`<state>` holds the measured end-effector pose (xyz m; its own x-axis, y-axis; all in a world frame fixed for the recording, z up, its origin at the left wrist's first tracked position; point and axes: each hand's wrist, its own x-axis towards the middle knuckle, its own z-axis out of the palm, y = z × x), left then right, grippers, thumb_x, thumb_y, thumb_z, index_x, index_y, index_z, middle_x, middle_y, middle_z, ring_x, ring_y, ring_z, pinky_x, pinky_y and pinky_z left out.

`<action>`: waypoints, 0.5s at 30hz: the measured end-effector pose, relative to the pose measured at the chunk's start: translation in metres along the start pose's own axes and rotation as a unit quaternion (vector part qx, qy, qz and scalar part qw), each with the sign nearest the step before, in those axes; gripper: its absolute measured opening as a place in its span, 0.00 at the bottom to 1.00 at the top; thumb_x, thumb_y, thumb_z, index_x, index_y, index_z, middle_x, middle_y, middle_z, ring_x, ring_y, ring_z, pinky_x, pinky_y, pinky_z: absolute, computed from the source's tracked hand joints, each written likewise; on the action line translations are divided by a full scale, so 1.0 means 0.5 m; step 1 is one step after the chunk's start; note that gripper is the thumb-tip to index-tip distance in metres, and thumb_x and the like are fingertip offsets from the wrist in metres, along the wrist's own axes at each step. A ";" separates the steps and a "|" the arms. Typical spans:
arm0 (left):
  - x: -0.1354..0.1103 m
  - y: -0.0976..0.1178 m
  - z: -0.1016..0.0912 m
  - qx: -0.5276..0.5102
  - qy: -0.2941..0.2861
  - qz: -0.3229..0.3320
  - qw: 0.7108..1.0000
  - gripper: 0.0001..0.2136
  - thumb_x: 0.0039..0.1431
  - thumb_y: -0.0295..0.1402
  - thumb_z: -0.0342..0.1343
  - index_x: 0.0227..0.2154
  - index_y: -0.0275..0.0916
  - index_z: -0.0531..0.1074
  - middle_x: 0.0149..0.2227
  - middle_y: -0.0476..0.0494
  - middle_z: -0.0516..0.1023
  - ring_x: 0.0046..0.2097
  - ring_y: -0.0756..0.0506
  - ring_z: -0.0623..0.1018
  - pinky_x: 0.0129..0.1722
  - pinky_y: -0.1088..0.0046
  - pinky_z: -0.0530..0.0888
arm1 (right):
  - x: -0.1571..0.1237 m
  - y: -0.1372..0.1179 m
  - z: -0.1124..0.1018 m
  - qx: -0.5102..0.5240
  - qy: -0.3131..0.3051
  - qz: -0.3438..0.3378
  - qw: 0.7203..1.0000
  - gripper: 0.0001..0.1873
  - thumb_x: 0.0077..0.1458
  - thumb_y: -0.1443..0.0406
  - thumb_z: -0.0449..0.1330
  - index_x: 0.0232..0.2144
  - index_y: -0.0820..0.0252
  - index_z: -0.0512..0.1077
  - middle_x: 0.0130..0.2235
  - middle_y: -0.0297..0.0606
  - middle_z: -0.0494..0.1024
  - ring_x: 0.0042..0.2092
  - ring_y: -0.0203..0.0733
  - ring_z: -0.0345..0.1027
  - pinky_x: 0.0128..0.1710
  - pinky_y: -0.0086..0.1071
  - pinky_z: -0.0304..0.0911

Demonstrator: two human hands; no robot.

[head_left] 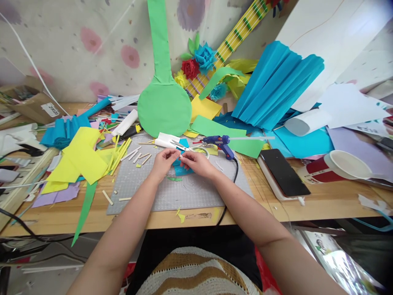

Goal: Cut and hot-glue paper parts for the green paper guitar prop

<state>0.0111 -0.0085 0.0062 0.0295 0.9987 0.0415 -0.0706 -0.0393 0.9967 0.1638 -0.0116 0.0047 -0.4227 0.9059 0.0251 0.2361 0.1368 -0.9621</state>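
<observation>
The left hand point(164, 162) and the right hand point(198, 164) are together over the grey cutting mat point(190, 192), which lies at the middle of the front edge of the tabletop point(322, 203). The fingertips of both hands pinch one small white stick point(181, 156) between them, just above a blue paper piece point(181, 169) on the mat. Just behind the hands lie the scissors point(181, 145), and near them to the right a blue glue gun point(219, 143). More white sticks point(138, 155) are scattered at the mat's back left corner. A yellow paper sheet point(82, 157) lies toward the left edge, and a black phone point(284, 172) and a tipped red cup point(331, 166) toward the right edge.
</observation>
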 end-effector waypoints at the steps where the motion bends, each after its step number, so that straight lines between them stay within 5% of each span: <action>1: -0.001 0.000 0.002 0.004 0.003 -0.002 1.000 0.11 0.39 0.40 0.63 0.23 0.37 0.75 0.24 0.49 0.74 0.29 0.50 0.69 0.31 0.75 0.65 | 0.000 0.000 0.001 0.002 -0.003 0.000 1.000 0.16 0.50 0.51 0.53 0.26 0.58 0.67 0.26 0.32 0.73 0.25 0.33 0.63 0.27 0.29 0.62; 10: 0.003 -0.007 0.000 0.019 0.040 -0.006 0.999 0.14 0.35 0.41 0.65 0.14 0.37 0.68 0.15 0.54 0.62 0.20 0.54 0.59 0.22 0.76 0.57 | -0.002 -0.001 0.008 -0.004 0.017 0.011 1.000 0.13 0.48 0.55 0.56 0.29 0.58 0.67 0.27 0.34 0.74 0.26 0.34 0.65 0.28 0.30 0.64; 15: 0.002 -0.001 -0.009 -0.012 -0.011 -0.004 1.000 0.23 0.44 0.55 0.53 0.22 0.37 0.75 0.18 0.50 0.64 0.23 0.52 0.62 0.24 0.75 0.59 | -0.005 0.000 0.002 -0.030 0.022 -0.009 0.999 0.13 0.50 0.55 0.54 0.30 0.58 0.68 0.27 0.33 0.74 0.25 0.34 0.65 0.28 0.29 0.62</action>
<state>0.0069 -0.0073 0.0053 0.0516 0.9981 0.0347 -0.0943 -0.0297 0.9951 0.1637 -0.0142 0.0044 -0.3895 0.9194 0.0550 0.2815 0.1757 -0.9433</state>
